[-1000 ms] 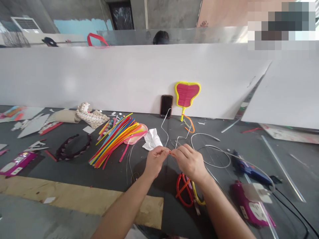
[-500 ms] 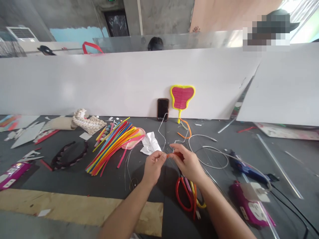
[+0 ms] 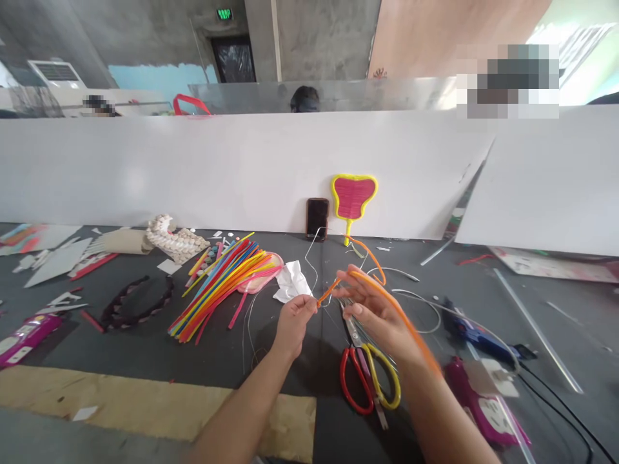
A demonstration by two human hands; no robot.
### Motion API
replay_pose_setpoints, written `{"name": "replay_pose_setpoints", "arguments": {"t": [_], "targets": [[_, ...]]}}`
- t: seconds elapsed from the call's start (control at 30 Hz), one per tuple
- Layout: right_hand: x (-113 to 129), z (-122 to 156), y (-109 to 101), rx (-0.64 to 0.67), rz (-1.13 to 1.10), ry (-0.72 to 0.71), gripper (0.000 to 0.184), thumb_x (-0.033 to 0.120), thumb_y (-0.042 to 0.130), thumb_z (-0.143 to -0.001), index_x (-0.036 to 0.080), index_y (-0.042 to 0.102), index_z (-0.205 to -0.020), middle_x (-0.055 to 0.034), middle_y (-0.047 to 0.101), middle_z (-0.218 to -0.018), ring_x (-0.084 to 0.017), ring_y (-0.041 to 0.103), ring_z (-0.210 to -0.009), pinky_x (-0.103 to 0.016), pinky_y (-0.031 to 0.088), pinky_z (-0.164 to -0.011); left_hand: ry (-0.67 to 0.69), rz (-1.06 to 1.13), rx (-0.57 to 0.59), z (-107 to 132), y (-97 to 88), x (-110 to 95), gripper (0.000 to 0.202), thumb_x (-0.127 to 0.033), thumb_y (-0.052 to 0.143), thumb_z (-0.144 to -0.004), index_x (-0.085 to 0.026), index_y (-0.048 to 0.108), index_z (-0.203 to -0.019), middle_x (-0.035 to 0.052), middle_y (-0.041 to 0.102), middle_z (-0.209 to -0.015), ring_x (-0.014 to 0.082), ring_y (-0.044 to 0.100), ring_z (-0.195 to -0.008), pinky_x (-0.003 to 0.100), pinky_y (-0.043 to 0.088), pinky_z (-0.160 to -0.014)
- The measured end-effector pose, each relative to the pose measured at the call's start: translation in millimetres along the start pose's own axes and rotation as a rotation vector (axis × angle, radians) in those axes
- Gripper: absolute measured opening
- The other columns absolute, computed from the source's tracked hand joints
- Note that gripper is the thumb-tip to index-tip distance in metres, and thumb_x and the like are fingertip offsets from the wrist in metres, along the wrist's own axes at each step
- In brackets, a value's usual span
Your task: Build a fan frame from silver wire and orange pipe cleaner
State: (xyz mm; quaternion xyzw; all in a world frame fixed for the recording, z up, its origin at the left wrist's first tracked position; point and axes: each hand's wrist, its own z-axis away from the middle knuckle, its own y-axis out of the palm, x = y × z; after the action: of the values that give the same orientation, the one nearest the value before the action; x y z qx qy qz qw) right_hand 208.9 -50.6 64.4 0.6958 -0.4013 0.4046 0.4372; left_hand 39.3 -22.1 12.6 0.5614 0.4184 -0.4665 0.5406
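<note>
My left hand (image 3: 293, 327) pinches an orange pipe cleaner (image 3: 410, 330) at the end of a thin bent wire (image 3: 307, 256). The pipe cleaner runs from that pinch across to my right hand (image 3: 380, 312), over its fingers and back along the forearm. The fingers of my right hand are apart, with the thumb away from them. Part of the wire is hidden behind the hands. Scissors (image 3: 396, 380) with red and yellow handles lie under my right hand. Another orange pipe cleaner piece (image 3: 372, 254) curves on the table beyond it.
A bundle of coloured pipe cleaners (image 3: 217, 290) and crumpled white paper (image 3: 292, 281) lie left. A phone (image 3: 317, 218) and a yellow-edged red fan shape (image 3: 355, 197) lean on the white partition (image 3: 232, 171). At right are a blue glue gun (image 3: 476, 334), cable and purple power strip (image 3: 488, 406).
My right hand has come away from the left fingertips and opened, moving slightly right. The orange pipe cleaner now lies over it, and the scissors show more fully. The view has tilted up slightly.
</note>
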Motion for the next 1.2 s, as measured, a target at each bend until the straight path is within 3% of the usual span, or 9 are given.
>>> {"name": "replay_pose_setpoints", "arguments": {"t": [0.17,0.27,0.33,0.47,0.57,0.67,0.73,1.0,1.2], "targets": [[-8.2,-9.1,-1.2,-0.177,0.117,0.098,0.062,0.032,0.058,-0.082,0.031,0.031,-0.138,-0.0152,0.037,-0.141,-0.02,0.063,-0.087,-0.023,0.046,-0.046,0.043,-0.161,0.103,8.4,2.4,-2.4,0.022,-0.037,0.061,-0.074,-0.017,0.06,-0.065,-0.0029,0.048,-0.058,0.011,0.039,-0.058,0.024,0.029,-0.058],[-9.3,-10.9,-4.4,-0.231,0.184,0.222,0.071,0.036,0.056,-0.081,0.029,0.02,-0.142,-0.0188,0.042,-0.135,-0.011,0.061,-0.058,-0.022,0.042,-0.037,0.019,-0.189,0.119,9.7,2.7,-1.8,0.023,-0.037,0.062,-0.074,-0.017,0.06,-0.063,-0.0035,0.046,-0.056,0.0104,0.037,-0.055,0.024,0.027,-0.055],[-9.7,-10.8,-6.0,-0.286,0.222,0.191,0.072,0.037,0.055,-0.082,0.029,0.017,-0.142,-0.0168,0.052,-0.126,-0.007,0.054,-0.046,-0.021,0.04,-0.034,-0.012,-0.157,0.114,8.6,2.7,-1.0,0.025,-0.038,0.061,-0.074,-0.016,0.059,-0.062,-0.0035,0.045,-0.055,0.0103,0.037,-0.054,0.024,0.027,-0.055],[-6.5,-6.2,-8.6,-0.424,0.288,-0.077,0.04,0.032,0.054,-0.084,0.024,0.048,-0.122,-0.0078,0.065,-0.099,-0.007,0.053,-0.047,-0.02,0.04,-0.037,-0.039,0.018,0.044,4.9,2.3,-1.9,0.023,-0.036,0.065,-0.071,-0.016,0.061,-0.061,-0.0011,0.051,-0.058,0.0118,0.042,-0.061,0.025,0.032,-0.062],[-0.4,0.3,-11.1,-0.208,0.305,-0.077,0.014,0.029,0.054,-0.084,0.019,0.063,-0.089,-0.0047,0.065,-0.08,-0.009,0.055,-0.053,-0.022,0.045,-0.046,-0.098,0.232,0.029,3.5,2.1,-6.5,0.02,-0.032,0.069,-0.068,-0.015,0.062,-0.061,-0.0001,0.052,-0.059,0.0118,0.044,-0.062,0.026,0.034,-0.066],[4.8,4.2,-12.1,0.14,0.351,0.047,0.014,0.026,0.055,-0.083,0.018,0.066,-0.083,-0.0044,0.064,-0.074,-0.012,0.058,-0.06,-0.025,0.048,-0.055,-0.175,0.414,0.044,3.2,1.6,-11.8,0.018,-0.029,0.07,-0.067,-0.014,0.061,-0.06,-0.0006,0.051,-0.059,0.0106,0.044,-0.061,0.027,0.036,-0.067],[5.2,3.8,-11.6,0.206,0.447,0.091,0.014,0.025,0.055,-0.082,0.018,0.067,-0.083,-0.0049,0.066,-0.074,-0.014,0.06,-0.065,-0.026,0.048,-0.059,-0.197,0.483,0.04,2.8,1.0,-13.7,0.017,-0.027,0.071,-0.066,-0.014,0.062,-0.061,-0.0006,0.051,-0.06,0.01,0.045,-0.061,0.027,0.037,-0.068],[-5.8,-1.2,-8.3,-0.286,0.444,0.062,0.019,0.033,0.059,-0.078,0.018,0.066,-0.086,-0.0044,0.066,-0.071,-0.013,0.059,-0.059,-0.024,0.049,-0.054,-0.256,0.574,0.028,2.8,2.1,-10.6,0.017,-0.023,0.072,-0.065,-0.014,0.06,-0.06,-0.001,0.051,-0.058,0.0093,0.046,-0.06,0.026,0.039,-0.066],[-25.0,-11.6,-6.4,-0.265,0.177,0.217,0.023,0.038,0.06,-0.077,0.018,0.065,-0.089,-0.0015,0.063,-0.068,-0.007,0.049,-0.046,-0.018,0.036,-0.037,-0.341,0.616,0.176,10.9,8.7,-11.6,0.017,-0.023,0.07,-0.068,-0.013,0.059,-0.06,-0.0015,0.048,-0.056,0.0093,0.044,-0.059,0.028,0.04,-0.068]]}}
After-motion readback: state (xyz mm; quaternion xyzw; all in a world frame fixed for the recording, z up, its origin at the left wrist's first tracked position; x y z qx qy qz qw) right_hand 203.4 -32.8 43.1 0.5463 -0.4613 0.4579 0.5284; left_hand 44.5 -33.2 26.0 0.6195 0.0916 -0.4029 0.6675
